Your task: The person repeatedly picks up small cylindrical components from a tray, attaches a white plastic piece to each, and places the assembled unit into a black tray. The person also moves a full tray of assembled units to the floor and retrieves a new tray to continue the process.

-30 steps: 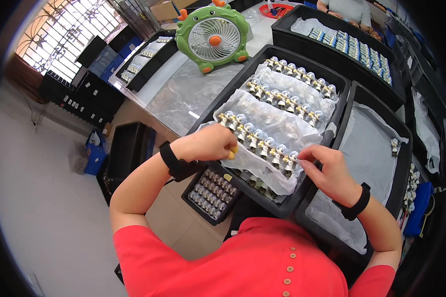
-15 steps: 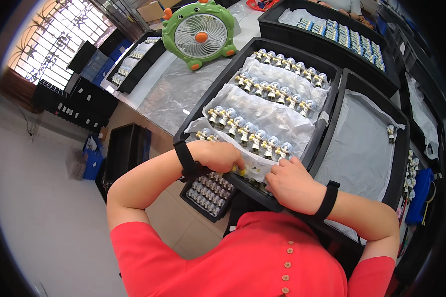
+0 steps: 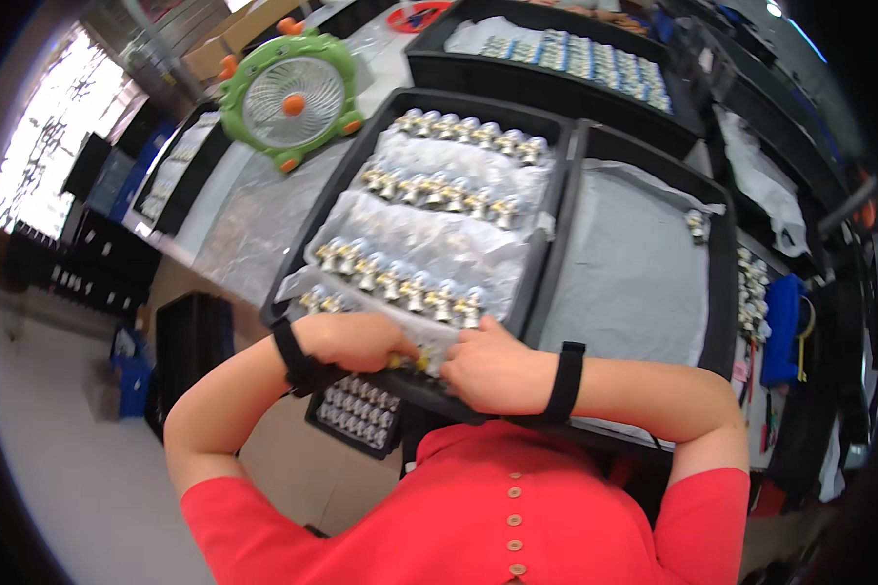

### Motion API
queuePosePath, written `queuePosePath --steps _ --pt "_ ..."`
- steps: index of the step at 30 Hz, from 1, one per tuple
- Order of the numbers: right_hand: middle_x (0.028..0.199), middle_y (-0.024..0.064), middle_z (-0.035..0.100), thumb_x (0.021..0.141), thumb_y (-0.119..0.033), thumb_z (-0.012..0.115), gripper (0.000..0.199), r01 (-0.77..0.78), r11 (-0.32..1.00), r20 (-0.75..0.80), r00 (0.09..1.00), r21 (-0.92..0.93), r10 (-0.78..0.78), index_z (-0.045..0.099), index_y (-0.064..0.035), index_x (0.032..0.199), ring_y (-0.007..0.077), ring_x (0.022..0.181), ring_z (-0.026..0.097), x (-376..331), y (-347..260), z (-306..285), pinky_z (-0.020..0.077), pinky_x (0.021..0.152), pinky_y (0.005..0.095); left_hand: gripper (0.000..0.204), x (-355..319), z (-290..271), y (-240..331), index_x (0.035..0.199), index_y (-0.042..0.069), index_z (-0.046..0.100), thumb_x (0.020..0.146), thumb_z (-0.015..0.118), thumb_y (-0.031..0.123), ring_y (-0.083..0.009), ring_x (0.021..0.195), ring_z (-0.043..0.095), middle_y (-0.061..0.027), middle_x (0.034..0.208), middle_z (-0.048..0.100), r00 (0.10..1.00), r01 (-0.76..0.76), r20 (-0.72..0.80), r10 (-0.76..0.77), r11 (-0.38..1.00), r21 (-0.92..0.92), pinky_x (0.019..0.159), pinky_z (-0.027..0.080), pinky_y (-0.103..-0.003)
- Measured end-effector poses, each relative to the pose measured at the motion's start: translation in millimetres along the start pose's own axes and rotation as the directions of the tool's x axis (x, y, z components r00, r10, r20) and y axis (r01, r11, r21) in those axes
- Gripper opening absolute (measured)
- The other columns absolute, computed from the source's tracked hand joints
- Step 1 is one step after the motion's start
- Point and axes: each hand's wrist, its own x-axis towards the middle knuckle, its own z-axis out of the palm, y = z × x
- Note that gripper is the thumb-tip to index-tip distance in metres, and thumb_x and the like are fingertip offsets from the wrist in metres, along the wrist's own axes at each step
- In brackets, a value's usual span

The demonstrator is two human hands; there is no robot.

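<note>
- Close together, both bare hands work at the near edge of a deep black plastic tray (image 3: 488, 104) on the grey marble-patterned bench (image 3: 249, 219).
- The left hand (image 3: 356, 341) has its fingers bent downward, beside small yellow pieces (image 3: 423, 362); blur hides whether it grips them.
- The right hand (image 3: 498, 369) curls over the tray's near edge, fingertips hidden; I cannot tell whether it grasps anything.
- Small pale-blue-haired figurines in white and yellow (image 3: 400, 281) lie in rows across this tray, from its far edge toward the near one, with crumpled thin white sheets (image 3: 439, 232) between rows.
- Toward its near left corner, more such figurines show beside the left hand.
- Just to the right, a second black tray (image 3: 722, 292) holds a lone figurine (image 3: 696, 225) near its far right corner.
- A green animal-shaped fan (image 3: 293, 102) stands on the bench, beyond the first tray's left edge.
</note>
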Motion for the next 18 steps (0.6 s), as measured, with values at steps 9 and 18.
queuePosePath --steps 9,18 --pt "0.093 0.0163 0.065 0.083 -0.020 0.057 0.024 -0.440 0.755 -0.377 0.674 0.486 0.635 0.065 -0.0007 0.096 0.0323 0.096 0.061 -128.1 140.9 -49.1 0.0473 0.083 0.0394 0.026 -29.3 -60.6 99.7 0.108 0.003 0.062 0.083 0.054 0.007 -0.0351 0.083 0.062 -0.0191 0.089 0.064 0.954 -0.144 -0.272 0.124 0.988 -0.052 0.072 0.048 -0.042" --pt "0.129 0.0286 0.039 0.079 -0.014 0.056 0.045 -0.975 0.163 -0.218 0.128 0.152 0.967 0.051 -0.0022 0.122 0.0433 0.115 0.046 -180.8 264.1 -3.3 0.0389 0.098 0.0481 0.021 54.1 -63.7 152.8 0.108 -0.001 0.062 0.087 0.059 0.000 -0.0175 0.092 0.064 -0.0097 0.099 0.066 0.730 -0.667 -0.544 0.413 0.602 -0.438 0.079 0.049 -0.028"
